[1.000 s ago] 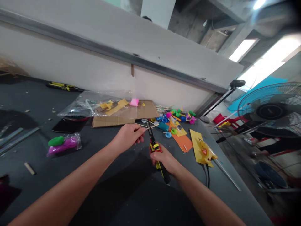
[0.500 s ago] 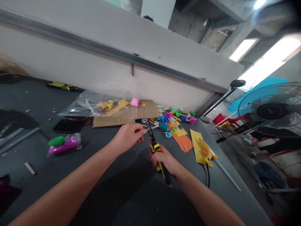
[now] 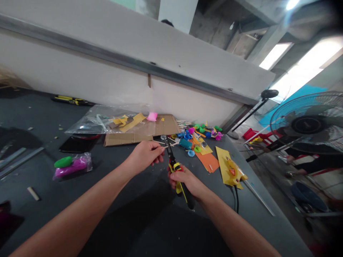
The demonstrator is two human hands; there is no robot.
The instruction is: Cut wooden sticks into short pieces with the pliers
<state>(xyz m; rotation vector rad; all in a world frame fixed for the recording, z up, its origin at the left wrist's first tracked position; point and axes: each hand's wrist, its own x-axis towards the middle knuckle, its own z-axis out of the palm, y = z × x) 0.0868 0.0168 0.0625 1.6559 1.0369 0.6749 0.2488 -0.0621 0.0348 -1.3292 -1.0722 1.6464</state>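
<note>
My left hand (image 3: 147, 155) is closed, thumb and fingertips pinching a thin pale stick (image 3: 165, 147) whose short end sticks out to the right. My right hand (image 3: 183, 180) is wrapped round the yellow and black handles of long-nose pliers (image 3: 171, 157). The jaws point up and away from me, and the tip of the stick meets them. Whether the jaws are closed on the stick I cannot tell. Just beyond the hands lies a sheet of cardboard (image 3: 125, 139).
A clear plastic bag (image 3: 85, 121) lies on the cardboard. Right of it are colourful small parts (image 3: 184, 143), orange paper (image 3: 207, 162) and a yellow glue gun (image 3: 232, 171) with a cord. Packaged purple clay (image 3: 73, 167) lies left. A fan (image 3: 308, 125) stands beyond the table's right edge.
The pliers have shifted slightly left and their handles look a little further apart. The left hand keeps its pinch on the stick. The whole view has moved slightly.
</note>
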